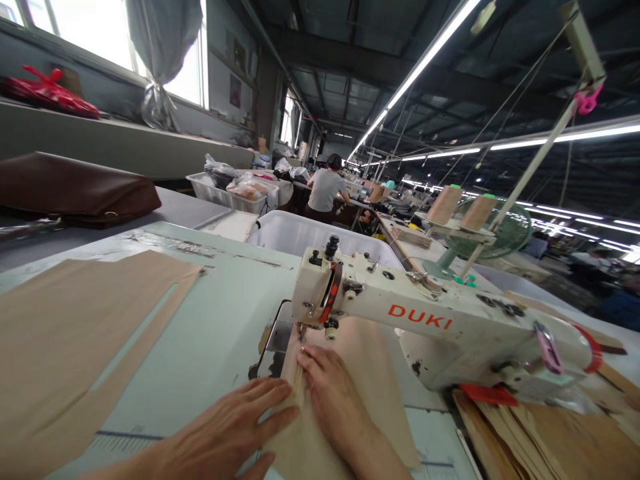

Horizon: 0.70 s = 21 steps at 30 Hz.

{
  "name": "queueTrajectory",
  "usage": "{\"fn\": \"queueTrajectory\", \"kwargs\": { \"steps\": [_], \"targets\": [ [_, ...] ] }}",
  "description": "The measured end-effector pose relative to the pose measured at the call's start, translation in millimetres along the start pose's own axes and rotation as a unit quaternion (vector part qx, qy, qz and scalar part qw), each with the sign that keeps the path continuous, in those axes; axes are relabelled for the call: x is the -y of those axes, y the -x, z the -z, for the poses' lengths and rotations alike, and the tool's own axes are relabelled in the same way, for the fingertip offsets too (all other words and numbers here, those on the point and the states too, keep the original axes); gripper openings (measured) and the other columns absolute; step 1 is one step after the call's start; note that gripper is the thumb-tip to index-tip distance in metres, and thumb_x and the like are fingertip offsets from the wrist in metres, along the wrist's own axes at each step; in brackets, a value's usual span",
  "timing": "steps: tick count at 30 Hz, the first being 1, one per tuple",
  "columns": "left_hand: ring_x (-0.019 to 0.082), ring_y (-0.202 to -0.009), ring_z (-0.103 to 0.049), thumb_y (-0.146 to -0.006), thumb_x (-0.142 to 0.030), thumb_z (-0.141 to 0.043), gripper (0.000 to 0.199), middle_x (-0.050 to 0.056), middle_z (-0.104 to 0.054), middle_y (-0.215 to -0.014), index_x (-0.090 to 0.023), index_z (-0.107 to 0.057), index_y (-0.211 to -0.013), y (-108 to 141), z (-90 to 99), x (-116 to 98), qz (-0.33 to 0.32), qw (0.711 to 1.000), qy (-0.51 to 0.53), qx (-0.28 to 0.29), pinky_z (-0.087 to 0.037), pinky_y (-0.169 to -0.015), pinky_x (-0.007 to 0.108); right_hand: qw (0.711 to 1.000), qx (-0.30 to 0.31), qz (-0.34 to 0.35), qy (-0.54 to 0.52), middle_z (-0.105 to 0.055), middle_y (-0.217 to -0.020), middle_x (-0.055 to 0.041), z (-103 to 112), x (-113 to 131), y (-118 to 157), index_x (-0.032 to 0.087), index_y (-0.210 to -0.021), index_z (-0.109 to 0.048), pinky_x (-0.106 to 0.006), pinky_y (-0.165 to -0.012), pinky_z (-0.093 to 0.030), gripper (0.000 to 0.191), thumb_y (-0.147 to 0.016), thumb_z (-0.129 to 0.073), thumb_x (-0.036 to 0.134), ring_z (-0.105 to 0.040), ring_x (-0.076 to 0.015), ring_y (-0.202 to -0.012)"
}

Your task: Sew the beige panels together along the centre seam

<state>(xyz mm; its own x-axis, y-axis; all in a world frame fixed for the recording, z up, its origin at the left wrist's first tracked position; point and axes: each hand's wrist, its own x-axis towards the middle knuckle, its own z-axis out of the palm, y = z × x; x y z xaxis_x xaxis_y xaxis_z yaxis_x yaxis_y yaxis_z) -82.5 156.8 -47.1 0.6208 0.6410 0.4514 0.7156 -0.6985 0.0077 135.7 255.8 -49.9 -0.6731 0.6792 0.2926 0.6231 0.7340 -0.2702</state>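
A beige piece of fabric [370,373] lies under the needle of a white sewing machine [370,293] marked DUKI. My right hand [335,400] rests on this fabric just in front of the presser foot [301,333], fingertips pressing along a folded edge. Beside it, my left hand [230,420] lies with fingers stretched out, its fingertips touching the fabric's left edge and the thumb apart. The lower part of the fabric is partly covered by both hands. Another beige piece with a long slit [75,333] is spread on the pale green tabletop [215,333] to the left.
Stacked brown and beige pieces [565,433] lie at the right under the machine. A brown leather bag [75,190] sits at the far left. Behind the machine are a white bin [285,230], thread cones [445,203] and a green fan [515,227]. A person [327,190] sits farther back.
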Motion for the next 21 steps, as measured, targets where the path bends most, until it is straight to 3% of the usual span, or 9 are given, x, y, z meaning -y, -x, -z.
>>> {"fn": "queueTrajectory", "kwargs": {
  "steps": [4, 8, 10, 14, 18, 21],
  "targets": [
    [0.029, -0.130, -0.052, -0.084, -0.018, -0.060, 0.067, 0.007, -0.048, -0.148, -0.024, -0.042, -0.147, -10.6, 7.5, 3.8, 0.004, 0.999, 0.013, 0.047, -0.049, -0.106, 0.042, 0.998, 0.003, -0.021, -0.060, -0.062, -0.130, -0.0044, 12.8, -4.2, -12.6, 0.022, -0.127, -0.063, -0.036, -0.109, -0.041, 0.042, -0.091, -0.049, 0.006, -0.055, -0.0212, -0.121],
    [0.031, -0.133, -0.048, -0.083, -0.019, -0.062, 0.069, 0.010, -0.041, -0.152, -0.026, -0.040, -0.148, -9.4, 1.2, 5.3, 0.027, 0.996, 0.063, 0.054, -0.046, -0.109, 0.043, 0.986, -0.003, -0.149, -0.068, -0.069, -0.104, -0.0074, 22.3, -7.1, -32.1, 0.019, -0.105, -0.070, -0.032, -0.090, -0.050, 0.018, -0.092, -0.058, 0.020, -0.063, -0.0212, -0.099],
    [0.032, -0.135, -0.045, -0.084, -0.019, -0.061, 0.068, 0.010, -0.038, -0.153, -0.026, -0.039, -0.148, -7.5, -2.7, 5.6, 0.040, 0.994, 0.090, 0.055, -0.044, -0.110, 0.044, 0.980, -0.014, -0.193, -0.056, -0.067, -0.100, -0.0096, 20.9, -7.7, -41.2, 0.017, -0.095, -0.069, -0.034, -0.086, -0.050, 0.011, -0.087, -0.064, 0.024, -0.062, -0.0238, -0.099],
    [0.031, -0.136, -0.042, -0.086, -0.023, -0.061, 0.063, 0.009, -0.042, -0.149, -0.026, -0.042, -0.146, -10.6, 0.6, 5.4, 0.044, 0.988, 0.130, 0.078, -0.038, -0.114, 0.045, 0.969, -0.016, -0.245, -0.043, -0.065, -0.104, -0.0095, 10.9, -5.6, -49.2, 0.018, -0.087, -0.067, -0.032, -0.084, -0.048, 0.011, -0.085, -0.066, 0.029, -0.061, -0.0235, -0.101],
    [0.029, -0.133, -0.044, -0.087, -0.023, -0.061, 0.059, 0.009, -0.049, -0.142, -0.026, -0.044, -0.144, -20.5, 12.6, 2.3, 0.038, 0.986, 0.131, 0.096, -0.028, -0.118, 0.050, 0.961, -0.021, -0.274, -0.021, -0.065, -0.106, -0.0111, 0.2, -7.2, -56.1, 0.018, -0.090, -0.068, -0.035, -0.087, -0.048, 0.015, -0.087, -0.059, 0.031, -0.060, -0.0249, -0.104],
    [0.029, -0.127, -0.048, -0.089, -0.029, -0.062, 0.053, 0.008, -0.053, -0.136, -0.026, -0.048, -0.140, -25.6, 18.6, -0.6, 0.051, 0.982, 0.143, 0.110, -0.033, -0.114, 0.049, 0.959, -0.035, -0.282, -0.004, -0.065, -0.112, -0.0124, -5.2, -15.7, -67.7, 0.019, -0.101, -0.068, -0.038, -0.092, -0.046, 0.022, -0.090, -0.054, 0.030, -0.059, -0.0267, -0.110]
  ]
}}
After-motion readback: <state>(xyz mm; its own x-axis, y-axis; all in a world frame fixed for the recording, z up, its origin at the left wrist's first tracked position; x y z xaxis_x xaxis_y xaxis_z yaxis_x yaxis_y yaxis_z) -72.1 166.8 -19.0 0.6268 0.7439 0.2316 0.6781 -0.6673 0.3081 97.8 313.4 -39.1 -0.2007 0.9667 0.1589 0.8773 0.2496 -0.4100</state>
